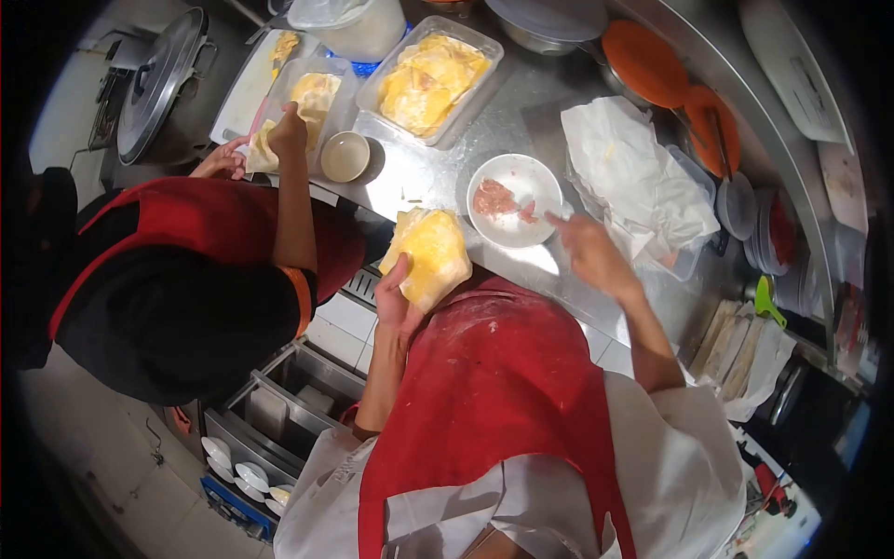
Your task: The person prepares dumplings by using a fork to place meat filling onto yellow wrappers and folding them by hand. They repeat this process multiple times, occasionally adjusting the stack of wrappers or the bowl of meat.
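Note:
My left hand (396, 293) grips a stack of square yellow dough wrappers (428, 256), dusted with flour, in front of the red apron at the table's edge. At the right rim of a white bowl (515, 233) is my right hand (593, 253), slightly blurred, with its fingers drawn together. What they hold, if anything, I cannot make out. Pink minced meat (494, 198) lies inside the bowl, with a small clump nearest my right fingertips.
A co-worker (205, 270) at the left handles wrappers over a plastic tray (343, 107). Behind are a tub of folded yellow dumplings (433, 79) and a small cup (345, 156). Crumpled white paper (629, 172) covers a container at the right, near orange lids (644, 63).

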`<state>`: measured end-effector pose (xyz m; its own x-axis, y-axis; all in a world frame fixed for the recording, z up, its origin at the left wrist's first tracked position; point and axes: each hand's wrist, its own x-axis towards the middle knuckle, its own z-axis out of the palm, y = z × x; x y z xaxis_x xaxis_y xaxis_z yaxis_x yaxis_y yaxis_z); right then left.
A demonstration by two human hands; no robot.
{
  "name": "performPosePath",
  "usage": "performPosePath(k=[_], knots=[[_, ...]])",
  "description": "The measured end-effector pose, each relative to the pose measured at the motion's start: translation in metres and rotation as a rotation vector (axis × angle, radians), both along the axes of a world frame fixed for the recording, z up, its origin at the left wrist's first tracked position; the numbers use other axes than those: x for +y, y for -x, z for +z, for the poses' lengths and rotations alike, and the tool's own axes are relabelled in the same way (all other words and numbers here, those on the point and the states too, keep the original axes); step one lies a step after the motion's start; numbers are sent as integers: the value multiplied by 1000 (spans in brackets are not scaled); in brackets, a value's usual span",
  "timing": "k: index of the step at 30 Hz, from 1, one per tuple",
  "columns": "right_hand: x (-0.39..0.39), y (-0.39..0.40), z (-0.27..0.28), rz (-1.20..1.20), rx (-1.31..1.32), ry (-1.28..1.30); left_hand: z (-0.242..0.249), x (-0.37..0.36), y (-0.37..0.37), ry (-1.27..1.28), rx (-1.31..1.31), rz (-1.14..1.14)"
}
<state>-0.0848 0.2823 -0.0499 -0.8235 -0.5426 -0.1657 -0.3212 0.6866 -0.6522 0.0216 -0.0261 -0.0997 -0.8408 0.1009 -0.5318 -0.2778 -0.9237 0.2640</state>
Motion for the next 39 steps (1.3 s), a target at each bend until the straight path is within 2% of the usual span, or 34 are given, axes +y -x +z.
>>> performPosePath(k=[5, 7, 10, 13, 16, 23, 28, 34, 37, 39], knots=[[-24, -48, -7, -219, 184, -116, 11, 19, 16, 122, -239, -130], [-34, -49, -12, -237, 254, -171, 11, 29, 23, 146, -238, -156], [-47, -47, -10, -262, 218, -183, 22, 38, 31, 169, -258, -213], [-52, -47, -15, -163, 147, -326, 29, 44, 36, 167, -251, -233], [-46, -54, -27, -107, 206, -195, 24, 43, 35, 177, -246, -235], [-35, -39, -3, -214, 61, -216, 22, 42, 31, 153, -237, -226], [-31, -30, 2, -262, 111, -231, 19, 40, 30, 154, -222, -218], [-39, -32, -3, -213, 62, -373, 21, 41, 29, 157, -215, -218], [-53, -35, -6, -162, -1, -395, 24, 42, 30, 157, -218, -218], [-57, -37, -5, -104, 46, -364, 25, 43, 30, 169, -214, -217]])
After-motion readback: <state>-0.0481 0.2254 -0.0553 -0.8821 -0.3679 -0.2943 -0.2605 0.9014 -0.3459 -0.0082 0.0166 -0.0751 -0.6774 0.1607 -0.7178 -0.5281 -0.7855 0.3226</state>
